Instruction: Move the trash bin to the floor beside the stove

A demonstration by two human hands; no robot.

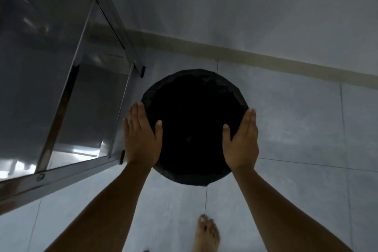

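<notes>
Tiled floor filling view. Steel stand standing at left; stove itself not showing. Black-lined trash bin sitting just beside stand's leg, near wall; resting or hanging, cannot tell. Left hand and right hand pressing its sides, fingers straight, together, thumbs lying over rim. Placement seeming nearly done; letting go remaining.

Dark, unreadable inside of trash bin

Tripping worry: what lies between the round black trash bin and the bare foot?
Only bare grey floor tiles between bin and foot, head view.
</notes>
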